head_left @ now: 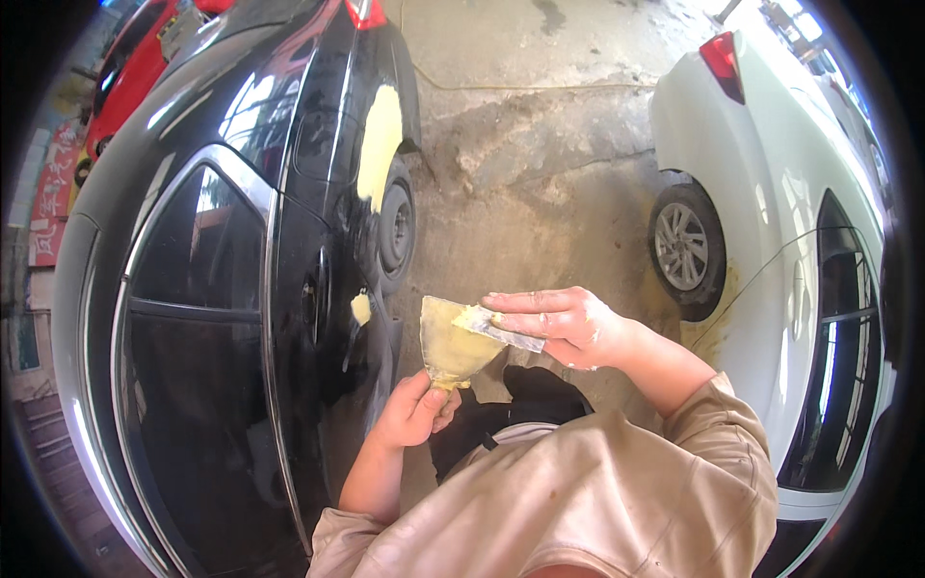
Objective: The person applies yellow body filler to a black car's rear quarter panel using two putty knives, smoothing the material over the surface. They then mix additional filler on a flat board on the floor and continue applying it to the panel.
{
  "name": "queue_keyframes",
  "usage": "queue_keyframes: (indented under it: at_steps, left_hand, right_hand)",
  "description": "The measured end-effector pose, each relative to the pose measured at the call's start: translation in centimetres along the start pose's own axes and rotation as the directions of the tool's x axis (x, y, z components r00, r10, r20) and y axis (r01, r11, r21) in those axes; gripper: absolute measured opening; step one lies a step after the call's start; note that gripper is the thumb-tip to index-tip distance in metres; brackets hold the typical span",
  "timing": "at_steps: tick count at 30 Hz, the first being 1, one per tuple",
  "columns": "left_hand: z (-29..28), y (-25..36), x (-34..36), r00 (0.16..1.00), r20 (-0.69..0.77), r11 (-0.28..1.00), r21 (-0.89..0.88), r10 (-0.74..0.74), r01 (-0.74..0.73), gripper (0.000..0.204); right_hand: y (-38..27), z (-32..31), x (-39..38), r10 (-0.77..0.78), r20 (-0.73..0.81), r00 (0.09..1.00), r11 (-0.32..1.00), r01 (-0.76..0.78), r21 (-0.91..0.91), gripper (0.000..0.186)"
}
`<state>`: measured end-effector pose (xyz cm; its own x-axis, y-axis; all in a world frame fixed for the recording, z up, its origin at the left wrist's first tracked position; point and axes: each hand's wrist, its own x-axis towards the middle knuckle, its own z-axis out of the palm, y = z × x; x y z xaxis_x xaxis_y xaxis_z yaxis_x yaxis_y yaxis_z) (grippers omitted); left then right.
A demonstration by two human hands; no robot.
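Shirt (pixel 578 482), scrapers (pixel 453 337), floor (pixel 540 212) between 2 cars (pixel 202 385)

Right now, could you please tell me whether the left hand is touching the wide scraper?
Touching: the head view shows the left hand gripping the wide scraper at its narrow end.

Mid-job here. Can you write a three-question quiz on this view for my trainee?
1. Choose one: the large yellow patch is on A) the white car, B) the black car, C) the red car.
2. True or false: the right hand is empty.
3. Fill in: the left hand grips the wide scraper by its ____ end.

Key: 1. B. 2. False; it holds a second scraper. 3. Narrow.
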<state>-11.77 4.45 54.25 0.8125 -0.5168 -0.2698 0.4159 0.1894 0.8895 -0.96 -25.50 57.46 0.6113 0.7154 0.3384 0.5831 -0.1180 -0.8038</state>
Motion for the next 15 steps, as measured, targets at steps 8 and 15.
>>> queue_keyframes:
  at_steps: [8, 15]
  left_hand:
    - [5.6, 4.6, 0.5, 0.945, 0.005, 0.943, -0.076, 0.326, -0.325, 0.051]
    - [8.1, 5.7, 7.6, 0.961, 0.270, 0.957, -0.290, 0.058, 0.023, 0.055]
  right_hand:
    - [0.9, -2.1, -6.6, 0.394, 0.215, 0.894, 0.914, -0.356, -0.193, 0.042]
    - [1.6, -9.1, 0.3, 0.713, -0.385, 0.586, 0.505, -0.047, 0.862, 0.041]
